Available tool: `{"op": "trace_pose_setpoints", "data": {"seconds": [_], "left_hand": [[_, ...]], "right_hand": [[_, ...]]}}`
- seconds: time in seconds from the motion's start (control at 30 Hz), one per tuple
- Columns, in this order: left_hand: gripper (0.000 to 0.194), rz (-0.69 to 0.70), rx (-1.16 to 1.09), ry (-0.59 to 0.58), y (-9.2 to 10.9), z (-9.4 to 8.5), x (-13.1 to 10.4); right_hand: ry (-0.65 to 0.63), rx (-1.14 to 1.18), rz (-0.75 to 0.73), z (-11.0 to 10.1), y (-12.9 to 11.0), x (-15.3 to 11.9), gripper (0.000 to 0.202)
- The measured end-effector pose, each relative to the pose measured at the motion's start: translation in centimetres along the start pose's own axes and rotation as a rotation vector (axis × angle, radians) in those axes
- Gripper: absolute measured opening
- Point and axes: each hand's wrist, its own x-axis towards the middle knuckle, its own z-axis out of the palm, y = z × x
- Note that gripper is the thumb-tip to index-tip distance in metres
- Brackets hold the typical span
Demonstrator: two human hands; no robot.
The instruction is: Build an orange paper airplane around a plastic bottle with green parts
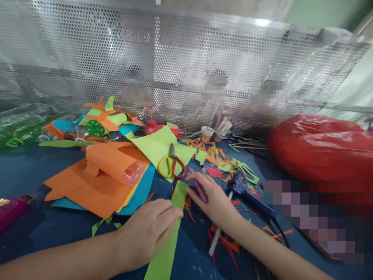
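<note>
A long green paper strip [166, 249] lies lengthwise on the blue table in front of me. My left hand [150, 229] is closed over its left side, fingers pressed together at the paper; the underside of the fingers is hidden. Beside the strip's far end, my right hand [214, 198] holds a purple marker [200, 188] between thumb and fingers, the thumb close to the strip's edge. Just beyond both hands, scissors [171, 163] with one yellow and one red handle rest on a larger light-green sheet [159, 144].
Left are orange sheets [84, 190], an orange-wrapped bottle [110, 161] and plastic bottles [23, 126]. A blue glue gun [253, 196] with its cord lies right of my hand, among paper scraps [230, 249]. A red plastic bag [317, 151] stands far right, before a perforated metal screen [186, 58].
</note>
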Motion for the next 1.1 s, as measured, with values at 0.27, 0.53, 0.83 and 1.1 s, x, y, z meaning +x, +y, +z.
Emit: {"op": "trace_pose_setpoints", "data": {"seconds": [0.27,0.53,0.83,1.1], "left_hand": [[0.025,-0.047,0.039,-0.125,0.1,0.3,0.6],[0.02,-0.117,-0.099,-0.007,0.1,0.3,0.3],[0.03,-0.483,-0.37,0.096,-0.9,0.1,0.8],[0.034,-0.509,-0.486,0.029,-0.8,0.1,0.7]], "right_hand": [[-0.075,-0.139,-0.055,0.3,0.3,-0.5,0.025],[-0.053,0.051,-0.007,-0.1,0.0,-0.4,0.006],[0.129,0.333,0.081,-0.2,0.5,0.0,0.011],[0.225,0.565,0.169,0.1,0.8,0.2,0.016]]}}
